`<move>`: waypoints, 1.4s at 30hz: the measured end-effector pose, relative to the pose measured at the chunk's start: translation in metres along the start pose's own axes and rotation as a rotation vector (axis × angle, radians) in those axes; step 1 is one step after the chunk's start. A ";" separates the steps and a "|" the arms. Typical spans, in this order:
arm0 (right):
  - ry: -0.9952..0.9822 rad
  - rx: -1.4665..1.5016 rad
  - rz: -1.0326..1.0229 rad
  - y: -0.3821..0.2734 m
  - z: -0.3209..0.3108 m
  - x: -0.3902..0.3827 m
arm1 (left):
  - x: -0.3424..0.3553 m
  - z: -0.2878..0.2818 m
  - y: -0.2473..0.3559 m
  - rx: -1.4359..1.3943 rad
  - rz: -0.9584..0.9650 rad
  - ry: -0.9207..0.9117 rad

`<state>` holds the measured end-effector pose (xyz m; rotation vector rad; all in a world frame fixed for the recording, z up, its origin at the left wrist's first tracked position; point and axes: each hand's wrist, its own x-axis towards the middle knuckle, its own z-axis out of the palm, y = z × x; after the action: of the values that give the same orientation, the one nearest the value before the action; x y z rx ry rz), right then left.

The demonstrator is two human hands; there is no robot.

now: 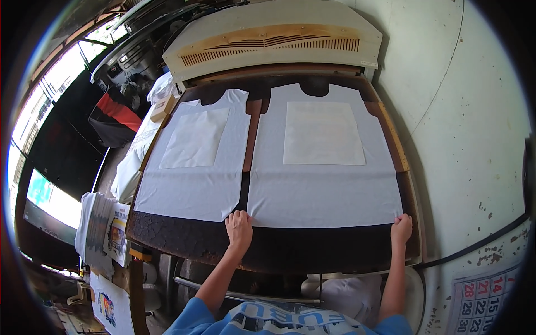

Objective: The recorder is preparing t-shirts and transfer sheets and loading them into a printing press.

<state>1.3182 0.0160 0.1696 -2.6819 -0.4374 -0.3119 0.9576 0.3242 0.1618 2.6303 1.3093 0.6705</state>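
Two pale sleeveless-looking shirt pieces lie flat on a dark press bed (312, 248): one on the left (184, 192) and one on the right (324, 198). Each bears a white rectangular sheet, the left (192, 138) slightly askew, the right (322, 132) nearly square. My left hand (239, 231) is closed at the lower-left corner of the right piece, beside the left piece's corner. My right hand (402, 229) pinches the lower-right corner of the right piece.
A beige vented press housing (273, 30) stands behind the bed. Folded fabric and printed pieces (97, 234) are stacked at left, near a small cardboard box (162, 109). A pale wall (458, 123) runs along the right, with a calendar (480, 298) low down.
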 end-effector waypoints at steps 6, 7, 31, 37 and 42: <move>-0.045 -0.077 0.070 0.007 -0.006 0.009 | -0.006 -0.007 -0.001 0.060 -0.052 -0.099; -0.056 -0.068 0.069 0.009 -0.008 0.008 | -0.008 -0.009 -0.002 0.060 -0.055 -0.097; -0.365 -0.138 -0.490 -0.164 0.068 0.067 | 0.133 0.074 0.089 -0.026 0.190 -0.328; -0.282 -0.135 -0.559 -0.166 0.068 0.063 | 0.119 0.069 0.076 -0.069 0.223 -0.203; -0.197 -0.002 -0.665 -0.170 0.060 0.026 | 0.040 0.026 0.048 -0.220 0.380 -0.152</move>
<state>1.2919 0.1959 0.1834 -2.4972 -1.3877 -0.2269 1.0249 0.3285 0.1667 2.7006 0.6588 0.6030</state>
